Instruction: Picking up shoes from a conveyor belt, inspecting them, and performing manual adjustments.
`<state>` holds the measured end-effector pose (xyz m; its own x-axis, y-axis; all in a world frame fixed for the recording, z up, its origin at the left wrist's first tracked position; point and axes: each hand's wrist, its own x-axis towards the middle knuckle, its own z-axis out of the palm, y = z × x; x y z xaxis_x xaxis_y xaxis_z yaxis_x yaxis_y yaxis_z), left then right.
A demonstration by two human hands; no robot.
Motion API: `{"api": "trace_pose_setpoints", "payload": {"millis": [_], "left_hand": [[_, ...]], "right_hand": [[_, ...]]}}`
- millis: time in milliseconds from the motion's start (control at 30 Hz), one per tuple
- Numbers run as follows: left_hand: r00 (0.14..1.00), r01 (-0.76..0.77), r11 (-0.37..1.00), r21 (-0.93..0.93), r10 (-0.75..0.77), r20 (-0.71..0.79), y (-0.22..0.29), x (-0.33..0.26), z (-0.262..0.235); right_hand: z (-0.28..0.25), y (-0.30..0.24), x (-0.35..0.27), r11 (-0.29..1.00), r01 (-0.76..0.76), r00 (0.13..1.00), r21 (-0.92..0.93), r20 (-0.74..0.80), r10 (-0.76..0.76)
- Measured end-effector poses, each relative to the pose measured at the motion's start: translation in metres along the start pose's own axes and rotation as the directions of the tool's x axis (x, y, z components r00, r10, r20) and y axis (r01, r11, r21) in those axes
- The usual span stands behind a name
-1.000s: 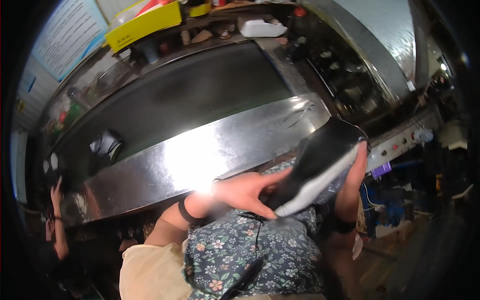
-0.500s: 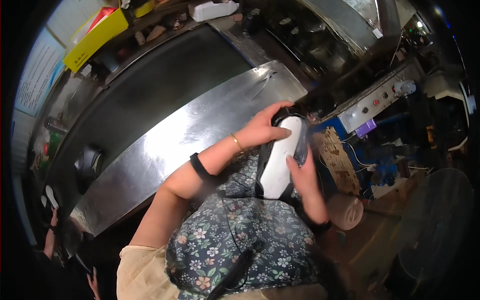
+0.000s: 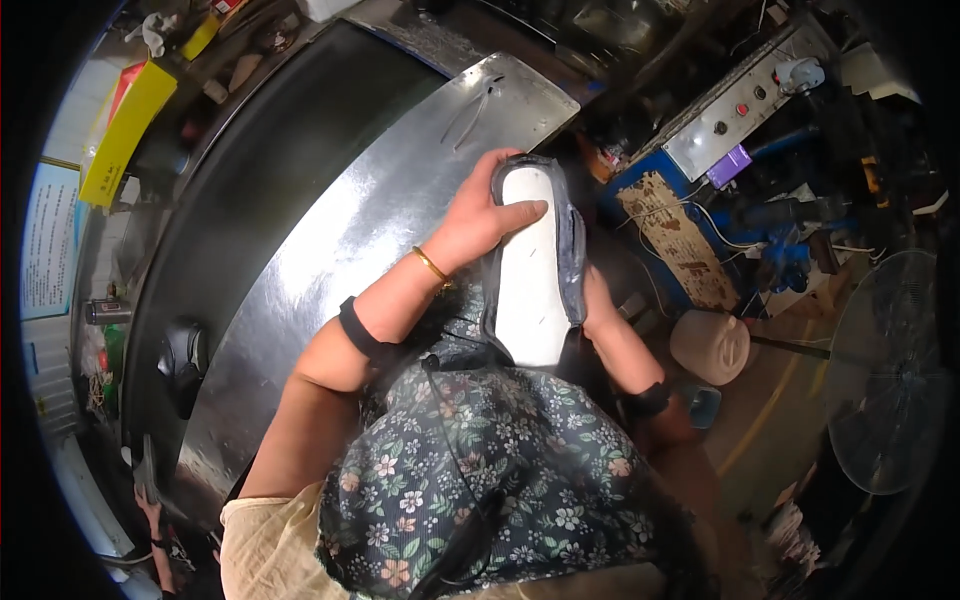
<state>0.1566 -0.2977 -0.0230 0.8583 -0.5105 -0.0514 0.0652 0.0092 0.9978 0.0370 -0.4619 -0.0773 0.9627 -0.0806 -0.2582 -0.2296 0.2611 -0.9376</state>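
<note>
**A Dark Shoe [image 3: 528,270] Shows Us Its White Bottom**

We see the shoe up in front of a flowery apron [image 3: 470,470], with its flat white bottom turned to us. The left hand [image 3: 487,213] is clamped on the top end. Its thumb lies on the white part. The right hand [image 3: 598,305] is at the other side, lower down. Its fingers are hidden, so we cannot tell if it grips the shoe.

We see a gold bracelet [image 3: 430,264] and a black band [image 3: 358,325] on the left arm. To the left of the shoe is a shiny metal sheet [image 3: 330,230], and past it a long dark belt [image 3: 290,120]. Another dark shoe [image 3: 182,352] sits on the belt. Near the lower left edge, we spot a co-worker's hand [image 3: 148,498]. On the right we find a purple box [image 3: 729,167], a pale jug [image 3: 710,347] and a big round fan [image 3: 885,375].
</note>
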Motion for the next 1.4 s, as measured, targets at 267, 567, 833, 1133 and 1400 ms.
{"api": "trace_pose_setpoints", "payload": {"millis": [267, 567, 833, 1133, 1400], "left_hand": [[0.995, -0.031, 0.982, 0.184, 0.049, -0.09, -0.007, 0.016, 0.004], [1.0, -0.023, 0.99, 0.139, 0.022, 0.011, -0.003, 0.01, 0.009], [0.908, 0.1, 0.992, 0.07, -0.062, -0.414, -0.055, -0.013, -0.006], [0.999, -0.04, 0.126, 0.991, -0.014, 0.042, 0.049, -0.006, -0.016], [0.924, 0.279, 0.29, 0.915, -0.341, -0.174, 0.047, -0.089, 0.014]], "right_hand": [[0.032, -0.074, 0.013, -0.108, 0.2, 0.856, -0.974, 0.227, -0.465], [-0.002, -0.015, -0.043, 0.839, 0.246, 0.968, -0.485, 0.168, -0.186], [0.032, -0.029, -0.015, 0.923, 0.012, 1.0, -0.385, 0.019, -0.005], [0.052, -0.021, -0.022, 0.881, 0.131, 0.987, -0.455, -0.023, -0.159], [0.062, -0.023, -0.041, 0.899, 0.098, 0.986, -0.426, -0.083, -0.147]]}}
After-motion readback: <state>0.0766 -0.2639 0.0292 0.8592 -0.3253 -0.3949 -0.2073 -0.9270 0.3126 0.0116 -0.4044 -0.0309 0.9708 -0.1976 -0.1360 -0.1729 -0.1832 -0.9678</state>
